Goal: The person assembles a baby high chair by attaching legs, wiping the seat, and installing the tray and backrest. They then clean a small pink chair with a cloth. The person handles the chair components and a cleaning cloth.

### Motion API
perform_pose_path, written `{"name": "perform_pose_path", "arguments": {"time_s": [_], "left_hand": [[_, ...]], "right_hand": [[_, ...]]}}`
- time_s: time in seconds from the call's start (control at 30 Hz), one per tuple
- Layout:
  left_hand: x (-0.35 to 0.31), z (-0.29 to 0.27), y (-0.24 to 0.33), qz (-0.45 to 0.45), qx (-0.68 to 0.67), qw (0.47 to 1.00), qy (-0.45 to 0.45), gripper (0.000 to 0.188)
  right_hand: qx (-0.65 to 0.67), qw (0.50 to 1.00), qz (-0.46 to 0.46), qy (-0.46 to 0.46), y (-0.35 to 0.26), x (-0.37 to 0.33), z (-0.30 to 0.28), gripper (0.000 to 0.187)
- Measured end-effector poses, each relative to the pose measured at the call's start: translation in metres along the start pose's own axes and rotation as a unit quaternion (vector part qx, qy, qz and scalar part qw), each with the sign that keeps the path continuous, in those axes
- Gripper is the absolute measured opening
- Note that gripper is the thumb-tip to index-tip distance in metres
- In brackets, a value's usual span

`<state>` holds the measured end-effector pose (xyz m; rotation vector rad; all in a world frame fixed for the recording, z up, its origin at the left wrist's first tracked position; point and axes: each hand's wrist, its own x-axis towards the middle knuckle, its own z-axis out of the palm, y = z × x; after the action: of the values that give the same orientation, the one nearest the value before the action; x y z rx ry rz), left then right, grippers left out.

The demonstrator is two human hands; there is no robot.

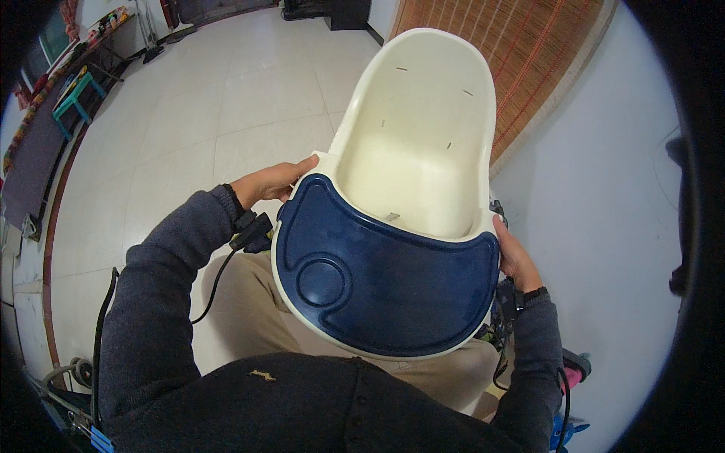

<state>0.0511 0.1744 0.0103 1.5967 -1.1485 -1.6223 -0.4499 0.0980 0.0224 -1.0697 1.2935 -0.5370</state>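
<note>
In front of me is a cream-coloured plastic high chair seat (423, 128) with a tall rounded back and several narrow strap slots. A dark blue tray (393, 291) with a round cup recess at its left lies across the near side of the seat, above my lap. A cream rim shows around the tray's edge. My left hand (276, 181) grips the left rear corner of the tray, thumb on top and fingers mostly hidden below. At the right rear corner my right hand (515, 255) holds the edge, its fingers largely out of sight underneath.
A woven bamboo mat (521, 68) leans by the white wall (604, 189) on the right. Pale floor tiles (181, 158) stretch to the left and ahead. A turquoise stool (75, 102) stands far left. Cables (215, 291) hang from my wrists.
</note>
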Motion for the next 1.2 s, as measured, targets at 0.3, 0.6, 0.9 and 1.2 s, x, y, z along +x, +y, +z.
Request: {"name": "perform_pose_path", "arguments": {"time_s": [0.3, 0.6, 0.9, 1.2], "left_hand": [[0.003, 0.001, -0.006, 0.041, -0.089, 0.995, -0.017, 0.065], [0.013, -0.005, -0.015, 0.046, -0.155, 0.986, -0.033, 0.055], [0.004, 0.006, -0.003, 0.080, -0.183, 0.979, -0.027, 0.058], [0.006, 0.004, -0.009, 0.107, -0.130, 0.985, -0.027, 0.062]], "right_hand": [[0.090, 0.994, -0.015, -0.064, -0.005, -0.010, 0.008, 0.059], [0.078, 0.997, -0.004, -0.011, -0.006, -0.014, 0.003, 0.050], [0.097, 0.995, -0.016, -0.030, -0.006, -0.011, 0.004, 0.058], [0.029, 0.998, -0.044, -0.016, -0.011, 0.004, -0.007, 0.062]]}}
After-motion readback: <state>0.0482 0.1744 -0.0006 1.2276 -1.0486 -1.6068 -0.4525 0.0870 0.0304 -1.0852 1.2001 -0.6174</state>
